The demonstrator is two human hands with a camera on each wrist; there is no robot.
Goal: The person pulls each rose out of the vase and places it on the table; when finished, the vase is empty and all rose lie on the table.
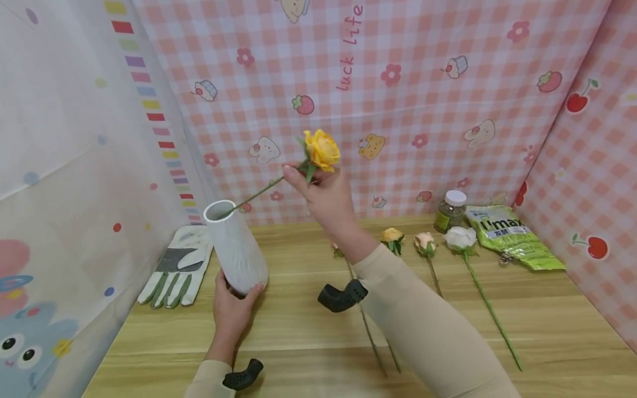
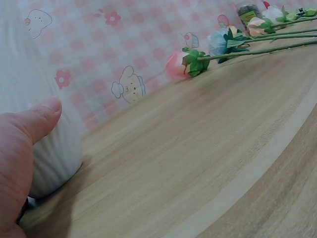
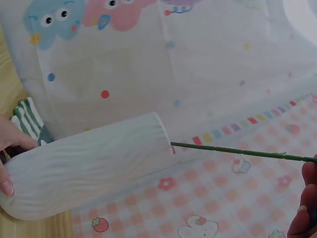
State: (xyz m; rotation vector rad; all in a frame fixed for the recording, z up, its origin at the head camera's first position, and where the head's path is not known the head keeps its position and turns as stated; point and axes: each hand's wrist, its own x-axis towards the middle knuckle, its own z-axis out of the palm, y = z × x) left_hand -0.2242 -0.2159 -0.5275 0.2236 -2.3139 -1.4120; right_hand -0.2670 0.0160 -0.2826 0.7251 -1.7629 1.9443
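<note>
A white ribbed vase [image 1: 240,251] stands on the wooden table, left of the middle. My left hand [image 1: 231,312] grips it low down, thumb on the near side and fingers round the far side. Above and to the right, my right hand [image 1: 328,200] pinches a yellow rose [image 1: 323,150] just beneath its bloom. The rose's green stem [image 3: 237,150] slants down into the vase mouth, and its lower end is hidden inside. In the left wrist view the left thumb [image 2: 47,116] lies against the vase wall.
White-and-green gloves [image 1: 179,265] lie left of the vase. To the right lie a yellow-orange rose [image 1: 392,235], a peach rose [image 1: 425,243], a white rose [image 1: 460,237] and a pink rose [image 2: 179,66]. Behind them are a white-lidded jar [image 1: 450,211] and a green packet [image 1: 515,236].
</note>
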